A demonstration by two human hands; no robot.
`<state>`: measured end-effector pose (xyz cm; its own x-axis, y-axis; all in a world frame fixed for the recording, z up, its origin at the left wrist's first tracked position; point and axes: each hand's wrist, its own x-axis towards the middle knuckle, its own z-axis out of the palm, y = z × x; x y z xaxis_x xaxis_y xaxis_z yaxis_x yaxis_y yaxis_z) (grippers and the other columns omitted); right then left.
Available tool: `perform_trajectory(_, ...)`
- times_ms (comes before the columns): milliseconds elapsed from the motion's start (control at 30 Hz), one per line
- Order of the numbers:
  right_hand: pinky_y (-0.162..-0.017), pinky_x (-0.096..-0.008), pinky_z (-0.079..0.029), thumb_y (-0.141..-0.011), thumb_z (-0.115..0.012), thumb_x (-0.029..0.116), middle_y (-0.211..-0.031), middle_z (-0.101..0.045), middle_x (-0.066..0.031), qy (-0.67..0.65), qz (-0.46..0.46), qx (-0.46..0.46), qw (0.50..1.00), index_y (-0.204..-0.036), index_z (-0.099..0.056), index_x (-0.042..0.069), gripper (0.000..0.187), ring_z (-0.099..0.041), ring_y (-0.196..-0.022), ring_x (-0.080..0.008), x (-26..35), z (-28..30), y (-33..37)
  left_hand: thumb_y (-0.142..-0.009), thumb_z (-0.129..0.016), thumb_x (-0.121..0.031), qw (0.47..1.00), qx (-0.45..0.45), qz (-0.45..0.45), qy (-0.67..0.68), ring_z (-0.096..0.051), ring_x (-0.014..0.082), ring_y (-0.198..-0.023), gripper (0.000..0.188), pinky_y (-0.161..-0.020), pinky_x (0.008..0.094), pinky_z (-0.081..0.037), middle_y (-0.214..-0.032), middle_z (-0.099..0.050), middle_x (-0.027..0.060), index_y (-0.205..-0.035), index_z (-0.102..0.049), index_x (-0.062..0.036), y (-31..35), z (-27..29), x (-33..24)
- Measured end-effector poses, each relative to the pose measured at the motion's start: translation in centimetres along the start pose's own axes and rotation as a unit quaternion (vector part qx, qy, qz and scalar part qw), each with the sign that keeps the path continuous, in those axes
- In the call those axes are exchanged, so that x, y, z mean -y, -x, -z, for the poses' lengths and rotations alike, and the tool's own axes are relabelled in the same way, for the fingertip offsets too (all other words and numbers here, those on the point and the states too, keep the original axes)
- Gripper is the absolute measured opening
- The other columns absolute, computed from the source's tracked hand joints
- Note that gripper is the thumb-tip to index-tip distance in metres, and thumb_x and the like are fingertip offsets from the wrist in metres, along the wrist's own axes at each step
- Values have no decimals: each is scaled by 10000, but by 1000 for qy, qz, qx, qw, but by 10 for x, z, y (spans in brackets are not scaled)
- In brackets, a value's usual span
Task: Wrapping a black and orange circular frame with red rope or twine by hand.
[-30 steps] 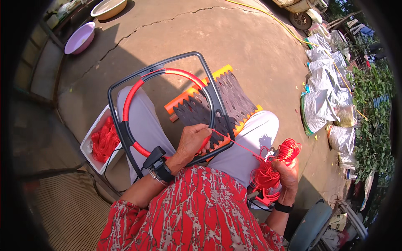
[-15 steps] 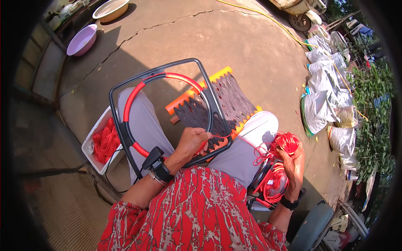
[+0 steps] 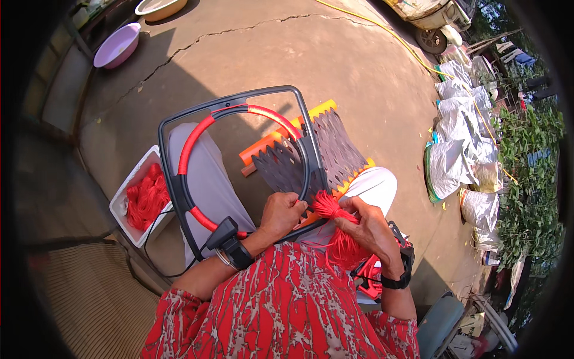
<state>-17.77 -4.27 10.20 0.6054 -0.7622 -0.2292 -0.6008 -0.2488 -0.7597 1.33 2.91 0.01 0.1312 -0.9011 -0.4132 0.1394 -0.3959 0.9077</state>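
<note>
A black frame (image 3: 164,143) with a round ring inside it lies across my lap; red cord is wound tightly over parts of the ring (image 3: 186,143). My left hand (image 3: 281,215) is closed on the bare lower right part of the ring, thumb and fingers pinched there. Close beside it, my right hand (image 3: 368,227) grips a bundle of thin red cord (image 3: 326,205). The bundle's loops stick out ahead of the fingers, and loose strands hang below the palm toward my shirt.
By my left leg stands a white box (image 3: 115,206) with more red cord. Beyond my knees is a grey mesh seat (image 3: 341,146) on orange and yellow tubes (image 3: 263,143). White sacks (image 3: 448,167) line the right side. Two basins, one purple (image 3: 118,46), sit at the far left.
My right hand has swung from beside my right thigh in to the ring, bringing the red cord bundle next to my left hand. The left hand has stayed at the ring.
</note>
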Motion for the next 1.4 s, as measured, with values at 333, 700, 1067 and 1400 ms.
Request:
perform_trajectory(333,-685,-477,-499,-806,-677,121,-1002,-602,-227,270,68,-50,959,-1074,-563,7,313,-605,-796,-438,3,-59,-58,-807,-651,-196,973,-100,-106,-178,-574,358,-561,284,-546,449,-437,-604,-561,210,-651,-569,26,-4,-7,10)
perform_trajectory(700,-716,-457,-497,-829,-650,96,-909,-632,-220,157,25,-97,983,-1028,-608,0,225,-616,-827,-421,-11,-71,-35,-817,-662,-178,954,-126,-189,-194,-559,346,-500,266,-499,427,-407,-582,-526,215,-673,-569,25,4,-15,8)
perform_trajectory(1067,-685,-439,-481,-776,-719,141,-825,-623,-169,175,143,-181,957,-913,-638,2,211,-616,-802,-343,0,-70,-62,-800,-614,-224,954,-118,-69,-268,-631,446,-717,240,-681,541,-491,-720,-626,255,-728,-647,3,-10,-10,19)
perform_trajectory(1400,-667,-406,-430,-668,-798,385,-805,-666,-76,493,141,-25,858,-832,-701,94,349,-638,-761,-239,-28,-110,-119,-790,-660,-270,958,-100,-42,-266,-649,431,-742,284,-646,482,-512,-747,-633,257,-777,-688,12,-13,-15,39)
